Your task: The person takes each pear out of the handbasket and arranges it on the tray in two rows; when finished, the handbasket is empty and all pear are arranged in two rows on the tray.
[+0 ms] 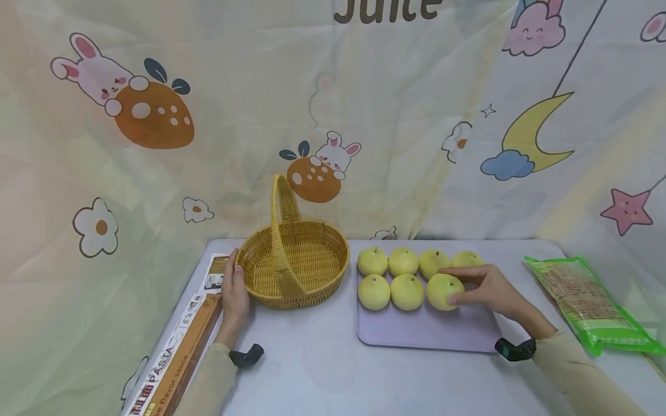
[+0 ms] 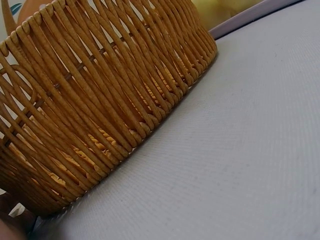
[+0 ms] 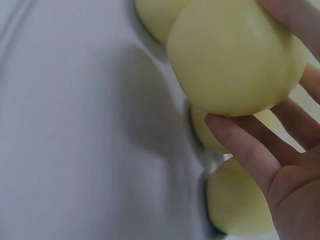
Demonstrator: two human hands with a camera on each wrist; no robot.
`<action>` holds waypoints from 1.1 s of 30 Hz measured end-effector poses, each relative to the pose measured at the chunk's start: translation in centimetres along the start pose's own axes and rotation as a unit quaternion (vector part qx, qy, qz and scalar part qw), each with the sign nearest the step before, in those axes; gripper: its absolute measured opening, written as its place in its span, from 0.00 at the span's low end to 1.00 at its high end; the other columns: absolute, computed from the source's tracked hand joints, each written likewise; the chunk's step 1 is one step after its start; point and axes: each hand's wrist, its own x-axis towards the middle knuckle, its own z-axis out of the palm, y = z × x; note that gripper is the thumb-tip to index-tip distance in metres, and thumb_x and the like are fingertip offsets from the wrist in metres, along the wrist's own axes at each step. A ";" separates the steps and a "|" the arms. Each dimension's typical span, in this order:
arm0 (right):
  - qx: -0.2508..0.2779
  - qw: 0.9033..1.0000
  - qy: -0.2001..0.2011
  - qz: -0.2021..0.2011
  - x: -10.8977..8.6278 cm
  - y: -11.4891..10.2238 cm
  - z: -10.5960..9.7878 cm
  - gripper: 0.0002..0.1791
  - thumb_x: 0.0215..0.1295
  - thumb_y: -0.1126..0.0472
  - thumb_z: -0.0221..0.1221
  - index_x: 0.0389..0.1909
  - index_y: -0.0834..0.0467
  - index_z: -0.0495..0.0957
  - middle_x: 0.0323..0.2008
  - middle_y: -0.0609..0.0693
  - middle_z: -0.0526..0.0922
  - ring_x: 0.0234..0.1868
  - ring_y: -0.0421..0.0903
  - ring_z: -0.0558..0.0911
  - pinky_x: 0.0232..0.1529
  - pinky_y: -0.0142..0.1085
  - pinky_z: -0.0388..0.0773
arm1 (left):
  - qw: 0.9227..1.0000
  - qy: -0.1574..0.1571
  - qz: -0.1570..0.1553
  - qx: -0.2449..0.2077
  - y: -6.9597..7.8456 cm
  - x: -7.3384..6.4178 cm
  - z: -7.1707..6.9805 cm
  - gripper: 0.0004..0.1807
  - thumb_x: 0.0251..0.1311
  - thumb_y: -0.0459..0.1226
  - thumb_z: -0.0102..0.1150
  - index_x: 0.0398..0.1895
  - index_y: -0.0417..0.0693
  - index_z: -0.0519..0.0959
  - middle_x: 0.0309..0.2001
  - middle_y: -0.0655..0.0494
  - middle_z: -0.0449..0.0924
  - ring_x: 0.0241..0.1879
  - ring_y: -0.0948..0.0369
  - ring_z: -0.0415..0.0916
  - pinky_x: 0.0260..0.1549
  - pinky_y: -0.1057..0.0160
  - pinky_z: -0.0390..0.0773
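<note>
My right hand [image 1: 484, 289] grips a round, pale yellow pear [image 1: 443, 292] between thumb and fingers. In the right wrist view the held pear [image 3: 235, 60] hangs above the tray, its shadow beside it. Several similar pears [image 1: 373, 292] sit in two rows on a lilac tray [image 1: 426, 335]. At the left, my left hand [image 1: 236, 292] lies with extended fingers against the side of a yellow woven basket [image 1: 317, 297]. The basket has a tall arched handle, and its bottom is bare. Its woven wall [image 2: 110, 75] fills much of the left wrist view.
A long pasta box [image 1: 182, 358] lies along the table's left edge, beside the left forearm. Right of the tray lies a green-edged clear packet [image 1: 588, 300] of brownish food. A printed cloth [image 1: 234, 115] hangs behind the white table [image 1: 312, 364].
</note>
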 end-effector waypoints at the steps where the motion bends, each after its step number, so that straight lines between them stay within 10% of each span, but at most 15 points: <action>1: -0.002 1.000 0.003 0.001 -0.1 0.1 0.2 0.34 0.54 0.57 0.81 0.64 0.57 0.85 0.61 0.47 0.88 0.56 0.25 0.82 0.53 0.25 0.83 | 1.000 0.000 -0.001 0.000 0.0 0.0 0.0 0.30 0.86 0.50 0.27 0.87 0.65 0.52 0.87 0.60 0.49 0.86 0.54 0.45 0.86 0.48 0.46; 15: -0.022 0.999 0.041 0.025 -0.6 1.0 1.9 0.34 0.53 0.54 0.82 0.60 0.59 0.82 0.58 0.58 0.86 0.51 0.27 0.84 0.49 0.28 0.86 | 1.000 -0.001 0.001 0.000 -0.2 -0.1 -0.1 0.30 0.86 0.49 0.27 0.87 0.67 0.52 0.87 0.60 0.49 0.86 0.53 0.44 0.86 0.46 0.45; 33: -0.055 0.986 0.146 -0.061 -2.1 0.9 3.2 0.29 0.54 0.60 0.81 0.59 0.58 0.86 0.57 0.59 0.87 0.54 0.21 0.79 0.40 0.31 0.91 | 1.000 -0.006 -0.001 -0.008 0.0 -0.2 -0.3 0.30 0.86 0.47 0.30 0.87 0.64 0.53 0.87 0.58 0.49 0.86 0.52 0.44 0.86 0.46 0.45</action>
